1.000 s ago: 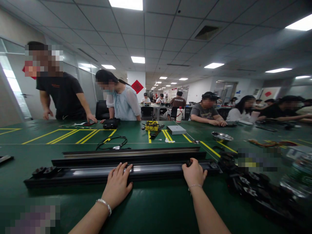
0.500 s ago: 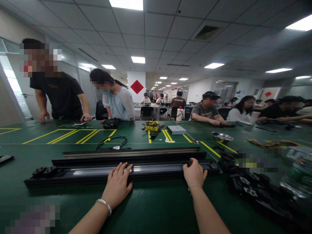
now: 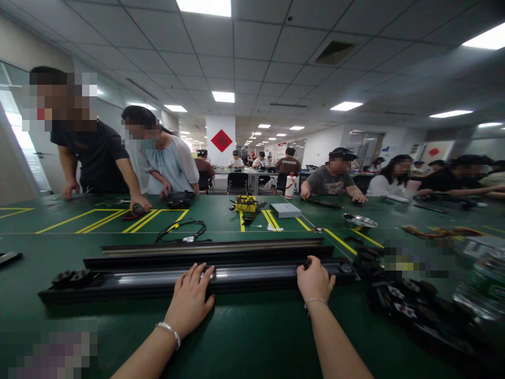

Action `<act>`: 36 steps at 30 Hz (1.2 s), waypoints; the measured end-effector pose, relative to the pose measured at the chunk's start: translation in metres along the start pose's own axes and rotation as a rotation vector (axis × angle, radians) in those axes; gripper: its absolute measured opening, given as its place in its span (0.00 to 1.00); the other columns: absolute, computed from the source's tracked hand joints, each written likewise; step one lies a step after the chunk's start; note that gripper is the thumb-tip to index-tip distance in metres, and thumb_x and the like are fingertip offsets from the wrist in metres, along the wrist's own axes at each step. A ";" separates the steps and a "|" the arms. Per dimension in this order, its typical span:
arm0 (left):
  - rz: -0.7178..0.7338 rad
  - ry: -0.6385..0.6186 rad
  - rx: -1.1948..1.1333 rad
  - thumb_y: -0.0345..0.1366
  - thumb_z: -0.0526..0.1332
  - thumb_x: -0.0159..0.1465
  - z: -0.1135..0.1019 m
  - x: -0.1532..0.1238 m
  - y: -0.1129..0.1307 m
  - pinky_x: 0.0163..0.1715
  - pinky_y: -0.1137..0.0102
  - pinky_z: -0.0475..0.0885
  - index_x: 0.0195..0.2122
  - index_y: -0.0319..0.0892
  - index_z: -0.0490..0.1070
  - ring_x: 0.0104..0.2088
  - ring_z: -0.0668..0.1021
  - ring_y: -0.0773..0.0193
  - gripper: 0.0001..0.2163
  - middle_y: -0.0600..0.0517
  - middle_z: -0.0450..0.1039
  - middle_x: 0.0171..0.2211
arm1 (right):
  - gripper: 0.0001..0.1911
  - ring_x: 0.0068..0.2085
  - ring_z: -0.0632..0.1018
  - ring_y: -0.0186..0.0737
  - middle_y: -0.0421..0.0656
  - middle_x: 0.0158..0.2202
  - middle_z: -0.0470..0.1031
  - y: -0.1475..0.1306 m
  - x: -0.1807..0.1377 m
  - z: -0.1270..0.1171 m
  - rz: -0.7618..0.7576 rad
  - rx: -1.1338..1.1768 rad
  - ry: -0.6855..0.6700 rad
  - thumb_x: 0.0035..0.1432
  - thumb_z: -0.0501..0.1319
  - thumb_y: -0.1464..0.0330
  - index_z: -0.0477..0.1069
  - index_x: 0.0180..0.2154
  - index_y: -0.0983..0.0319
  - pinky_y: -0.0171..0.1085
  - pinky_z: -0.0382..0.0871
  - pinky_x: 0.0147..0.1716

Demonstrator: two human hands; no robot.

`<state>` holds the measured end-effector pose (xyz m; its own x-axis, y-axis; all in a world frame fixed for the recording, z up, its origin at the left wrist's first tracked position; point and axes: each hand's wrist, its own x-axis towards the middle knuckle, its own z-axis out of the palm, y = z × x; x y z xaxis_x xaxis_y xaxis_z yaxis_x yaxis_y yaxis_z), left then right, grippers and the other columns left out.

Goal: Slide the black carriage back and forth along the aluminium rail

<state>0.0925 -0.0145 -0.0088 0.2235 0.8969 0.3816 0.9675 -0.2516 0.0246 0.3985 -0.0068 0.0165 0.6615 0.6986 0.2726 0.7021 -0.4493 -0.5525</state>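
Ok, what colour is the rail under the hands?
The rail is mostly black, with a greyish sheen; head view.

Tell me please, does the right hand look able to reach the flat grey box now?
Probably yes, with a stretch: low black rails lie between the right hand and the flat grey box, but nothing tall blocks it.

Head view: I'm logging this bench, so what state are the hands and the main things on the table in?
Left hand: fingers spread, resting on the rail
Right hand: fingers curled at a small dark part
Long black rail: lying flat
Black cable: loosely looped
Metal bowl: upright, mouth up
White bottle: standing
Grey box: lying flat
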 end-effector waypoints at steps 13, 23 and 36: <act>0.005 0.019 -0.001 0.37 0.53 0.55 0.000 0.000 0.000 0.56 0.58 0.50 0.57 0.47 0.57 0.60 0.57 0.55 0.27 0.48 0.58 0.59 | 0.19 0.50 0.69 0.46 0.48 0.43 0.72 0.004 0.004 0.004 -0.010 -0.011 0.025 0.52 0.50 0.69 0.63 0.47 0.61 0.54 0.45 0.56; -0.005 -0.005 -0.015 0.37 0.52 0.55 -0.005 0.000 0.002 0.56 0.58 0.50 0.58 0.47 0.57 0.60 0.56 0.55 0.26 0.48 0.58 0.59 | 0.20 0.50 0.69 0.46 0.49 0.45 0.72 0.004 0.004 -0.001 0.026 -0.004 0.015 0.52 0.50 0.69 0.63 0.48 0.62 0.53 0.47 0.55; -0.005 -0.004 -0.004 0.37 0.53 0.55 -0.005 0.000 0.003 0.56 0.58 0.49 0.58 0.47 0.57 0.60 0.56 0.55 0.26 0.48 0.58 0.59 | 0.19 0.49 0.70 0.46 0.48 0.45 0.72 0.005 0.005 -0.002 0.056 0.015 0.026 0.52 0.51 0.69 0.63 0.48 0.60 0.53 0.50 0.54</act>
<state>0.0948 -0.0170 -0.0044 0.2196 0.8995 0.3778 0.9681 -0.2489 0.0300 0.4054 -0.0065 0.0168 0.7067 0.6576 0.2610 0.6596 -0.4789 -0.5793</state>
